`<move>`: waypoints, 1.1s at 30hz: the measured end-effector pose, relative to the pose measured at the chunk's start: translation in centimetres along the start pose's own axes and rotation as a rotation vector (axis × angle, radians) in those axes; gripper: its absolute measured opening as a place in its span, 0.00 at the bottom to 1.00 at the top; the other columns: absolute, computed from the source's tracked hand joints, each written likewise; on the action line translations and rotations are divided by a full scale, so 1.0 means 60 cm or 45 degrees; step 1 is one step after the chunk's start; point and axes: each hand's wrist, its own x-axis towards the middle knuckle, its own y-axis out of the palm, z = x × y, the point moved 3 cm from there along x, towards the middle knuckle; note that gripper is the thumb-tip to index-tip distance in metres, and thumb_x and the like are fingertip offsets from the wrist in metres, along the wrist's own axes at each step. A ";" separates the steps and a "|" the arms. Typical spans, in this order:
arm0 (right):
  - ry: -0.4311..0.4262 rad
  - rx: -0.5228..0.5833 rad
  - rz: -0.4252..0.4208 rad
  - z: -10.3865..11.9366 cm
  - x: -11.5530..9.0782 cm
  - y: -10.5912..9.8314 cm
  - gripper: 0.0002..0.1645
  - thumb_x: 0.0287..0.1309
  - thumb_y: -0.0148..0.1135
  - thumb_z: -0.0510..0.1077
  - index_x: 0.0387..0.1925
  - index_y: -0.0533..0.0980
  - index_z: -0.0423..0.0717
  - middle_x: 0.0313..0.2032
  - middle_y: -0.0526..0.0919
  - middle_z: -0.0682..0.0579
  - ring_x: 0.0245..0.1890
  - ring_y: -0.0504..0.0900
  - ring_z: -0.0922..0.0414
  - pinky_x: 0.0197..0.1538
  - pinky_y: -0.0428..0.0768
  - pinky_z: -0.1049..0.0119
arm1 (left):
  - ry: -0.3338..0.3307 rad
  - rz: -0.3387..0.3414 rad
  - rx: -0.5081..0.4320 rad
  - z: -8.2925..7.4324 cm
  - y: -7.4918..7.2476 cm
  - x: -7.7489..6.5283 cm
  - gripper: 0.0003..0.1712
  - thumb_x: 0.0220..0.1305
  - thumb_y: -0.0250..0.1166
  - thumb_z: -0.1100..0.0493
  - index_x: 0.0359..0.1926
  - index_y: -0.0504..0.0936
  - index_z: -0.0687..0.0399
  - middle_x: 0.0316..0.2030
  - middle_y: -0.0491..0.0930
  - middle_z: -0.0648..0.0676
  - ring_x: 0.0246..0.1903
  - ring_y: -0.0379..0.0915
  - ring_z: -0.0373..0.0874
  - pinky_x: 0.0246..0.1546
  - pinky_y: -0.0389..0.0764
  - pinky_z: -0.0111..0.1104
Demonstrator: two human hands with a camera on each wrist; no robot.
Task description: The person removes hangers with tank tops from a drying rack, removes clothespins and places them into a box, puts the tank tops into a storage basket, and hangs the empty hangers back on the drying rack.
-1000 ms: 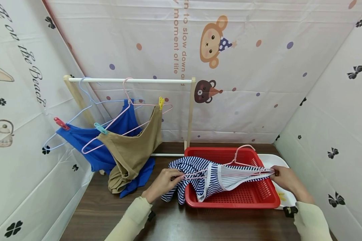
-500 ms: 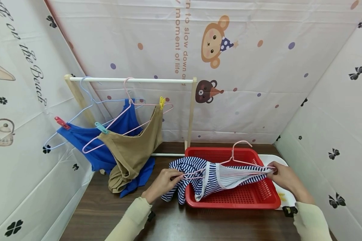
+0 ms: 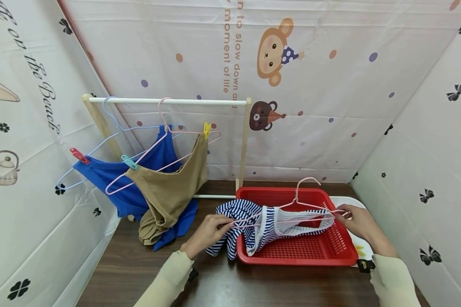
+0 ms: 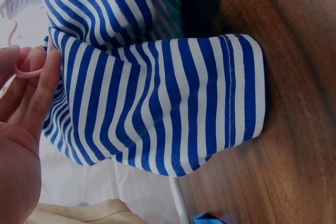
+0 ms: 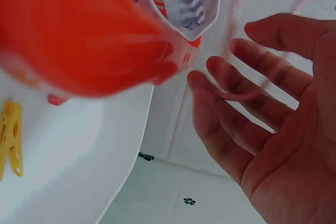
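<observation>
Shirt point(image 3: 269, 233) slips from right hand point(image 3: 360, 222)

Head: since the earlier frame, its edge has left those fingertips; it drapes across the basket point(image 3: 297, 259). Left wrist: left hand point(image 4: 20, 142) pinches the hanger point(image 4: 27, 74). Right wrist: fingers spread, touching the hanger's end.

Your sleeves point(image 3: 164, 280) run off the head view's near edge. Your striped shirt point(image 3: 269, 230) hides part of the basket's point(image 3: 299, 261) left rim; the basket, blurred in the right wrist view, screens the left of the tray point(image 3: 347, 203). Khaki cloth point(image 3: 169, 187) partly covers blue cloth point(image 3: 107, 175). The left wrist view crops your left hand point(image 4: 21, 135).
</observation>
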 end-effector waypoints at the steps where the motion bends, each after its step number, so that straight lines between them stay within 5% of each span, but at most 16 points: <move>1: -0.007 -0.007 -0.015 -0.001 -0.001 -0.001 0.13 0.60 0.63 0.42 0.45 0.81 0.38 0.38 0.86 0.40 0.38 0.82 0.45 0.35 0.83 0.53 | -0.005 0.003 -0.001 -0.001 0.000 0.000 0.11 0.66 0.65 0.59 0.46 0.88 0.57 0.44 0.88 0.52 0.43 0.84 0.40 0.46 0.84 0.34; 8: -0.013 -0.012 -0.038 -0.006 -0.007 -0.001 0.12 0.61 0.63 0.42 0.44 0.83 0.41 0.41 0.86 0.38 0.45 0.81 0.38 0.42 0.81 0.41 | 0.004 0.009 0.041 -0.010 -0.001 0.002 0.11 0.66 0.65 0.58 0.46 0.88 0.56 0.43 0.88 0.52 0.41 0.83 0.39 0.44 0.84 0.32; 18: -0.008 0.027 -0.032 -0.005 -0.008 0.001 0.11 0.61 0.63 0.41 0.43 0.83 0.40 0.41 0.86 0.38 0.42 0.84 0.40 0.39 0.84 0.47 | -0.028 0.074 0.208 -0.025 -0.013 0.018 0.10 0.66 0.66 0.55 0.44 0.87 0.53 0.41 0.87 0.48 0.38 0.82 0.37 0.44 0.83 0.34; 33: -0.009 0.043 -0.018 -0.006 -0.012 -0.001 0.16 0.60 0.67 0.46 0.45 0.83 0.39 0.43 0.86 0.37 0.43 0.83 0.38 0.42 0.85 0.46 | 0.041 0.335 0.516 -0.134 -0.030 0.149 0.19 0.68 0.62 0.48 0.56 0.82 0.48 0.50 0.84 0.48 0.46 0.82 0.40 0.49 0.82 0.34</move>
